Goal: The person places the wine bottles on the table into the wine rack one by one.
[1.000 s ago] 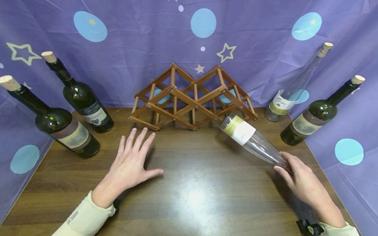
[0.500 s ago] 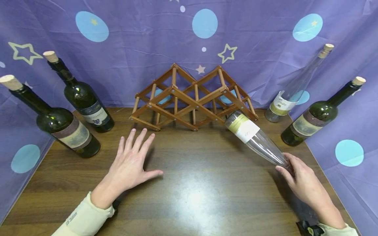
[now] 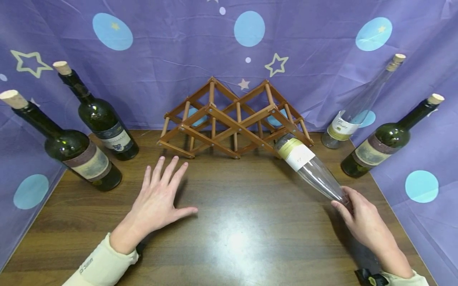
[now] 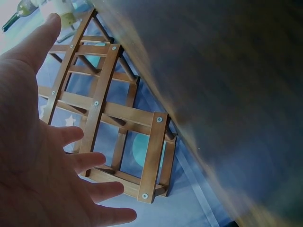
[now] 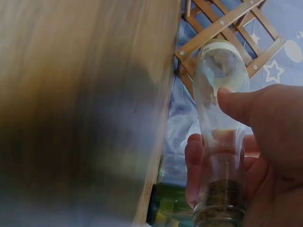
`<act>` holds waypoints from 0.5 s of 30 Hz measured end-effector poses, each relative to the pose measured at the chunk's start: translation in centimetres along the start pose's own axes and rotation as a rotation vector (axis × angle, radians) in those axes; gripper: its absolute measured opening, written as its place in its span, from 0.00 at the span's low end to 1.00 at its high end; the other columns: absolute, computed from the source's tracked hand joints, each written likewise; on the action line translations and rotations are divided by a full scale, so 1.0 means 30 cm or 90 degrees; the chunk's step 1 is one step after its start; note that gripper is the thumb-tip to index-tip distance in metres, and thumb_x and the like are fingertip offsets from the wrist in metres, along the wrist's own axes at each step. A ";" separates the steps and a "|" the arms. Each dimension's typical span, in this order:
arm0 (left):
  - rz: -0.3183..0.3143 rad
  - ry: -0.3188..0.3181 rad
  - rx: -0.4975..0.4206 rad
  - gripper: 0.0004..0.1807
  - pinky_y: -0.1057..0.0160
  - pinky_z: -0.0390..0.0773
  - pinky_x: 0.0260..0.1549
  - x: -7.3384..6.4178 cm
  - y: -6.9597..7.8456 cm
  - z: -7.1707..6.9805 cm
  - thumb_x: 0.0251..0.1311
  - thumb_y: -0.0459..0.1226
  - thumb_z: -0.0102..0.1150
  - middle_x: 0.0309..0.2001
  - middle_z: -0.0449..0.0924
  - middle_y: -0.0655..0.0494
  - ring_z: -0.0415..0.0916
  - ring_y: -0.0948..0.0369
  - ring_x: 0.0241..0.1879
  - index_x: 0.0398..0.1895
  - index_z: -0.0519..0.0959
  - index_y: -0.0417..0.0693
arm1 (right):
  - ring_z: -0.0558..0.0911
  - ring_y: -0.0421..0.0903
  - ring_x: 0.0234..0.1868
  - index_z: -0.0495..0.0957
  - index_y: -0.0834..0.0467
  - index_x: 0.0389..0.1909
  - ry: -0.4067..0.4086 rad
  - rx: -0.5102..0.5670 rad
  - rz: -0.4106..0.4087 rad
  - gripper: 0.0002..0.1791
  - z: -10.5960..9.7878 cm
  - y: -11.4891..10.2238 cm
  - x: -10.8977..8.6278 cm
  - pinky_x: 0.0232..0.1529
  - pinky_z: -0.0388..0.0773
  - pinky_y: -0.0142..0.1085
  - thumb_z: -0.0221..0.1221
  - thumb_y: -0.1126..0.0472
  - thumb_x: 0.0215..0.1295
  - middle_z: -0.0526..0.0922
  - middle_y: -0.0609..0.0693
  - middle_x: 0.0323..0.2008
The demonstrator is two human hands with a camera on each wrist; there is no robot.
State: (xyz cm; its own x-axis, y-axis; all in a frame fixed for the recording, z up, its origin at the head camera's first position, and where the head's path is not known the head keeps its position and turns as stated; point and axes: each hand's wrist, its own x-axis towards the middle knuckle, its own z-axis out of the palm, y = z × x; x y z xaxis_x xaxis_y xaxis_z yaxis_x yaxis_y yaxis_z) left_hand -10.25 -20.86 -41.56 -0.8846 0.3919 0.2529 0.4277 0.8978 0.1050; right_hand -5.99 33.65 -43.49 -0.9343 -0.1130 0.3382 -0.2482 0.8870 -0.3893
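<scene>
My right hand grips a clear glass wine bottle by its neck. The bottle tilts with its base pointing away from me, at the lower right cell of the wooden lattice wine rack. In the right wrist view the fingers curl round the neck of the bottle, near its cork. My left hand lies spread above the table, palm down, in front of the rack's left end, and holds nothing. The left wrist view shows its straight fingers beside the rack.
Two dark green corked bottles stand at the left. At the right are a clear corked bottle and a green one. A purple patterned cloth hangs behind the brown wooden table.
The bottle in my right hand has shifted slightly right and its base has moved into the rack's lower right cell. My left hand has stayed in place.
</scene>
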 end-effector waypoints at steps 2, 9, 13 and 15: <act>0.001 0.000 -0.001 0.72 0.22 0.47 0.71 0.000 0.000 0.000 0.41 0.77 0.72 0.84 0.50 0.41 0.40 0.33 0.82 0.86 0.57 0.51 | 0.82 0.54 0.37 0.73 0.70 0.63 -0.004 0.000 0.006 0.27 0.003 -0.005 0.001 0.36 0.78 0.57 0.70 0.61 0.70 0.83 0.58 0.38; 0.002 0.002 0.000 0.72 0.22 0.47 0.71 -0.002 0.000 0.002 0.41 0.77 0.71 0.84 0.49 0.42 0.40 0.33 0.82 0.85 0.57 0.51 | 0.82 0.50 0.36 0.73 0.71 0.63 -0.018 0.005 0.018 0.28 0.011 -0.035 0.000 0.35 0.79 0.51 0.70 0.62 0.70 0.84 0.55 0.37; 0.003 0.000 -0.002 0.72 0.22 0.47 0.71 -0.003 0.003 0.002 0.41 0.77 0.72 0.84 0.50 0.41 0.40 0.34 0.82 0.85 0.57 0.51 | 0.84 0.54 0.38 0.71 0.73 0.65 -0.037 0.017 0.025 0.28 0.017 -0.053 -0.006 0.37 0.79 0.54 0.69 0.63 0.71 0.84 0.58 0.39; 0.003 -0.003 -0.004 0.72 0.22 0.47 0.72 -0.003 0.004 0.001 0.41 0.77 0.72 0.84 0.50 0.41 0.39 0.34 0.82 0.85 0.57 0.51 | 0.84 0.55 0.40 0.71 0.74 0.65 -0.046 0.022 0.031 0.29 0.018 -0.063 -0.009 0.39 0.80 0.56 0.68 0.63 0.72 0.84 0.60 0.41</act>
State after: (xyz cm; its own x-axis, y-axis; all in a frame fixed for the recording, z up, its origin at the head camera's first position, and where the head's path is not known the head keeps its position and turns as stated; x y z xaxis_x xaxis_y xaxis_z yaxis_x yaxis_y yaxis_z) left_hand -10.12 -20.77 -41.59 -0.8837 0.3963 0.2491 0.4323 0.8950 0.1097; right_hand -5.40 31.75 -43.32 -0.9612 -0.1023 0.2560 -0.2089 0.8763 -0.4341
